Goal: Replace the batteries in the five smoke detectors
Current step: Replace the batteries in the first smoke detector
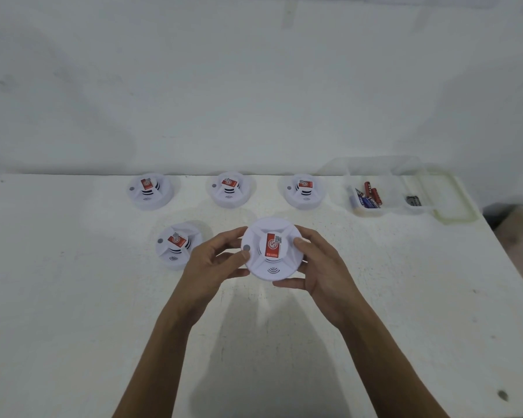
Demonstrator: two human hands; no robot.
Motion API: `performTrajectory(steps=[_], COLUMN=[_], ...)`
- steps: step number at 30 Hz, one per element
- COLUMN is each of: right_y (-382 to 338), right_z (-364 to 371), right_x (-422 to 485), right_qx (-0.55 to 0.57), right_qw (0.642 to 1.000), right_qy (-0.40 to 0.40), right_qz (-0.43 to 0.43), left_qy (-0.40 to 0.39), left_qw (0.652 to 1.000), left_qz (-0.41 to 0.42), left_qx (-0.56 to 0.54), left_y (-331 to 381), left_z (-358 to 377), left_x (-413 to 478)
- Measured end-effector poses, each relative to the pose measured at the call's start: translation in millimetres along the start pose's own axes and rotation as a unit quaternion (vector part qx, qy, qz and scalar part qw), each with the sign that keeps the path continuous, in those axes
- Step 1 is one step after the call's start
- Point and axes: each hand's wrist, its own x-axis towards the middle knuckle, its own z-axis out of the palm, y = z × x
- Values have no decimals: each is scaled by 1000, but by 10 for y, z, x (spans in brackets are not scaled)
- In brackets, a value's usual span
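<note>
Both hands hold one smoke detector point(271, 250) up off the worktop point(73, 297), face toward us: our left hand point(216, 260) grips its left rim with curled fingers and the thumb near the small grey button, while our right hand point(317, 267) wraps the right rim, thumb on the raised centre beside the red label. We judge this two-sided grip is meant for twisting the body apart from its base, or for turning it over to reach the battery compartment, which is not visible from this side. Four other detectors wait on the worktop, face up: one point(175, 244) just left of the held unit, and three in a far row, at left point(149, 190), middle point(229, 188) and right point(305, 190). To the far right sits a clear plastic box point(375, 176) with red and blue batteries point(369, 197) in its left compartment and a dark battery point(413, 201) lying apart in the right one, probably so spent and fresh cells stay separate; which is which we cannot tell. Its lid point(453, 206) lies alongside. All five units appear closed, so the work seems to be at its start.
</note>
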Motion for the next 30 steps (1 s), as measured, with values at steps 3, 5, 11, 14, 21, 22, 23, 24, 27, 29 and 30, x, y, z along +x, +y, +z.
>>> performTrajectory(steps=[3,5,11,14,21,22,23,24,27,29,30], right_y=[3,3,9,10,15,18,21,25,33,36,36], right_z=[-9,-19,-34,-34,-43,-45,-45,-46,-46,-45,-45], right_x=[0,-2,1,4,5,6,7,6,11,14,14], right_qx=[3,10,20,23,25,26,26,25,23,26,27], right_qw=[1000,1000,1000,1000,1000,1000,1000,1000,1000,1000,1000], right_qy=[0,-4,-5,-2,-7,-7,-6,-6,-5,-4,-3], right_qz=[2,4,0,0,1,1,1,1,-1,-1,-1], left_qy=[5,3,5,6,8,8,8,7,8,7,5], left_qw=[1000,1000,1000,1000,1000,1000,1000,1000,1000,1000,1000], left_qz=[-2,-1,-3,-3,-4,-4,-5,-6,-7,-8,-8], left_qx=[4,6,8,10,19,20,20,21,22,23,22], left_y=[-5,-6,-13,-9,-15,-18,-21,-21,-20,-16,-13], left_z=[3,-1,-7,-6,-4,-5,-6,-7,-8,-7,-7], left_x=[4,3,3,-1,0,-3,-4,-4,0,-1,-3])
